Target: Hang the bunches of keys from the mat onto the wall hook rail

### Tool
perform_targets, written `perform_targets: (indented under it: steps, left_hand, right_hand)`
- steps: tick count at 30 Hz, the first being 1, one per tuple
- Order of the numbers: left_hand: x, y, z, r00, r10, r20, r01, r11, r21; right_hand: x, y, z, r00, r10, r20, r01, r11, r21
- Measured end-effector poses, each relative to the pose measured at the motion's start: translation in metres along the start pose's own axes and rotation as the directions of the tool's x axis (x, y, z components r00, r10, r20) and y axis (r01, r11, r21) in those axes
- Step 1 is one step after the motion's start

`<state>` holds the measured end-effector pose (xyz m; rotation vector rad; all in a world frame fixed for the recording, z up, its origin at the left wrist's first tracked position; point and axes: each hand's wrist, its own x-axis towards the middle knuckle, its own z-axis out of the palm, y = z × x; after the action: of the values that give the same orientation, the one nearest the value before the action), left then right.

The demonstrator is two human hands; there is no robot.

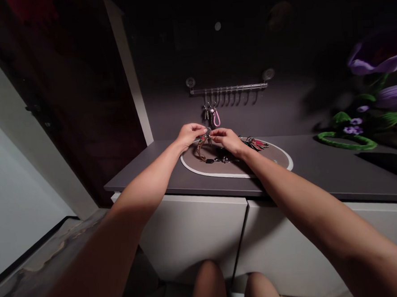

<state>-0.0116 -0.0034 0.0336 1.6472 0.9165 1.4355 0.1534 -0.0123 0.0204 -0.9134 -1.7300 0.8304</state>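
Observation:
My left hand pinches a thin metal key ring above the left part of an oval mat. Fingertips of my right hand close on the same ring's right side, at what look like small keys. A brown-gold strap hangs below my left hand, down toward the mat. On the brown mat with a white rim lie a black key fob with a chain and, right of my right hand, a bunch of keys with red and green parts.
A clear hook rail on the dark wall holds small keys and a pink loop at its left end. Purple flowers with a green ring base stand at the right of the grey counter. White cabinet doors are below.

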Motion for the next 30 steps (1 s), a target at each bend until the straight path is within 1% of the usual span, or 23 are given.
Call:
perform_targets:
  steps: [3, 6, 13, 19, 22, 26, 30]
  left_hand:
    - [0.0028, -0.0018, -0.0006, 1.000, 0.012, -0.024, -0.013, 1.000, -0.026]
    - [0.0043, -0.0036, -0.0006, 0.999, 0.032, -0.029, -0.033, 0.999, -0.031]
    - [0.0030, -0.0056, 0.0010, 0.998, 0.064, 0.011, -0.063, 0.996, -0.069]
    - [-0.0009, -0.0008, 0.0037, 0.999, 0.034, 0.017, -0.031, 0.991, -0.129]
    - [-0.0014, -0.0002, 0.0044, 0.999, 0.025, 0.041, -0.018, 0.987, -0.160]
    - [-0.0009, -0.0011, 0.0057, 0.998, 0.035, 0.056, -0.025, 0.985, -0.173]
    - [-0.0001, -0.0019, 0.0076, 0.997, 0.047, 0.064, -0.034, 0.982, -0.185]
  right_hand:
    - [-0.0018, -0.0047, 0.0015, 0.999, 0.044, -0.008, -0.042, 0.986, 0.164]
    - [-0.0038, -0.0085, 0.0019, 0.999, 0.045, -0.022, -0.038, 0.970, 0.238]
    - [-0.0028, -0.0044, 0.0013, 0.999, 0.022, -0.046, -0.011, 0.973, 0.230]
    - [-0.0021, -0.0032, 0.0009, 0.999, 0.011, -0.048, 0.001, 0.970, 0.242]
    - [-0.0017, -0.0019, 0.0000, 0.999, 0.000, -0.052, 0.014, 0.965, 0.262]
    - [-0.0031, -0.0031, -0.0009, 0.998, -0.025, -0.066, 0.043, 0.959, 0.280]
    - [-0.0048, -0.0071, -0.0002, 0.996, -0.020, -0.088, 0.045, 0.952, 0.303]
